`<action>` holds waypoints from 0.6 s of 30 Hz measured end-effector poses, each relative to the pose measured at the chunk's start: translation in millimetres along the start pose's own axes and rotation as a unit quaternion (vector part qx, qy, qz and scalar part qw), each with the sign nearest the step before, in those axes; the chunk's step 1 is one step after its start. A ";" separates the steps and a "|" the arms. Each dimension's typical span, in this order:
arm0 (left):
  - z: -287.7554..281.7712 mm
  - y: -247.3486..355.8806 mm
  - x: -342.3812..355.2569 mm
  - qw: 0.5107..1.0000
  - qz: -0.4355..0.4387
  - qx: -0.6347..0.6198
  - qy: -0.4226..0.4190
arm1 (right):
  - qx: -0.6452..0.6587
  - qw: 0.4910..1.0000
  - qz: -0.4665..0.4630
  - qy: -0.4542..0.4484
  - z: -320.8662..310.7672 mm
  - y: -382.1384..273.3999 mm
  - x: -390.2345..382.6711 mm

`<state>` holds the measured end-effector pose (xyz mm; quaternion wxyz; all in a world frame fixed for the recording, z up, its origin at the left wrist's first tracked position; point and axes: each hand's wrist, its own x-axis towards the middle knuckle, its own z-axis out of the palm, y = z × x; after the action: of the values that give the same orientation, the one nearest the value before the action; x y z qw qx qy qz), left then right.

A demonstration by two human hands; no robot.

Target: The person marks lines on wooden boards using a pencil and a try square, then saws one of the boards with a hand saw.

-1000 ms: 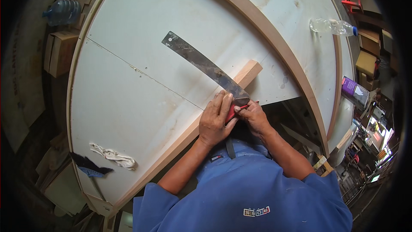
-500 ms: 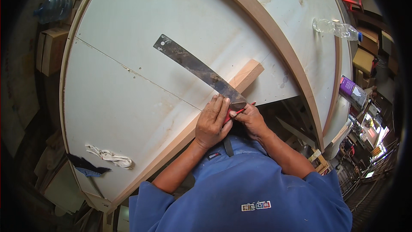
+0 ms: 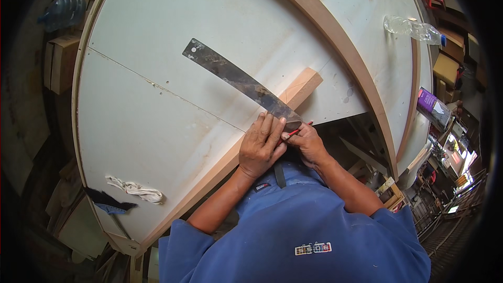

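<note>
To the far left, off the white table (image 3: 152,131), I saw a big bluish jug (image 3: 63,13) and a cardboard box (image 3: 64,63); on the table's near left lay a dark brush (image 3: 108,202) and, just beside it, a crumpled white rag (image 3: 135,189), seemingly parked clear of the hands; a dark metal ruler (image 3: 236,80) slanted over the table and crossed a long wooden bar (image 3: 302,87), whose straight edge probably steadied its angle; the left hand (image 3: 259,141) rested on the ruler's near end, its fingers fairly straight and close together, likely so it would not slip; whether that thumb clamped anything, I could not tell; the right hand (image 3: 309,144) had its fingers closed around a slim red pencil (image 3: 294,133), pinched low by the ruler's end, presumably for fine control; farther right ran a curved wooden strip (image 3: 338,39); beyond it were a clear bottle (image 3: 414,30) with a blue cap and a purple-and-white tin (image 3: 434,108), both well apart from the hands.
</note>
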<state>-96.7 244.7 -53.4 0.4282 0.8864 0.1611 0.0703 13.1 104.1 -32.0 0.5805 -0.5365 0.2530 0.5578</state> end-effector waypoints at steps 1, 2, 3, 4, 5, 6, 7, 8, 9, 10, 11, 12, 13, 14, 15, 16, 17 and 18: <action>0.1 0.1 -0.3 1.000 0.002 0.001 -0.001 | 0.000 1.000 0.000 0.000 -0.6 0.6 0.5; 0.0 0.2 -0.5 1.000 0.000 0.007 -0.008 | 0.001 1.000 0.003 -0.005 -1.3 1.0 1.0; 0.0 0.4 -0.7 1.000 0.000 0.011 -0.010 | 0.007 1.000 0.001 -0.015 -2.1 1.5 1.5; 0.1 0.5 -0.6 1.000 -0.001 0.014 -0.017 | 0.002 1.000 0.005 -0.011 -2.7 1.9 1.8; 0.3 0.7 -0.5 1.000 -0.002 0.012 -0.009 | 0.003 1.000 0.008 -0.007 -3.4 2.2 1.9; 0.5 0.7 -0.4 1.000 -0.006 0.007 -0.002 | 0.007 1.000 0.011 -0.003 -3.9 2.4 2.0; 0.7 0.8 -0.3 1.000 -0.002 0.009 -0.002 | 0.004 1.000 0.011 -0.003 -4.2 2.4 1.9; 1.1 0.8 -0.1 1.000 -0.003 0.010 -0.001 | 0.005 1.000 0.009 -0.003 -4.2 2.3 1.7; 1.3 0.7 -0.1 1.000 -0.005 0.007 0.000 | 0.013 1.000 0.003 -0.011 -4.0 1.9 1.5; 1.4 0.6 -0.2 1.000 -0.003 0.010 -0.002 | 0.008 1.000 0.007 -0.004 -3.6 1.4 1.3; 1.7 0.4 -0.4 1.000 -0.002 0.010 -0.002 | 0.011 1.000 0.006 -0.007 -3.1 0.8 1.2; 2.0 0.2 -0.7 1.000 -0.005 0.007 -0.001 | 0.022 0.999 -0.005 -0.025 -2.5 0.2 1.1; 2.2 0.0 -1.1 1.000 -0.002 0.009 -0.002 | 0.014 1.000 0.004 -0.011 -2.0 -0.4 1.0; 2.4 0.0 -1.5 1.000 -0.002 0.013 -0.008 | 0.007 1.000 0.004 -0.011 -1.5 -1.1 0.9; 2.7 -0.2 -1.9 1.000 -0.001 0.016 -0.009 | 0.007 1.000 -0.002 -0.019 -1.2 -1.6 0.8; 3.0 -0.2 -2.1 1.000 -0.002 0.018 -0.013 | 0.000 1.000 0.005 -0.012 -1.0 -2.0 0.8; 3.1 -0.2 -2.3 1.000 -0.001 0.018 -0.011 | 0.000 1.000 0.006 -0.013 -0.9 -2.3 0.7; 3.3 -0.2 -2.2 1.000 -0.003 0.017 -0.010 | 0.004 1.000 0.004 -0.018 -1.0 -2.4 0.8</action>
<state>-98.0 241.6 -55.6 0.4150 0.8937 0.1603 0.0577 15.8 103.9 -32.1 0.5848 -0.5234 0.2469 0.5683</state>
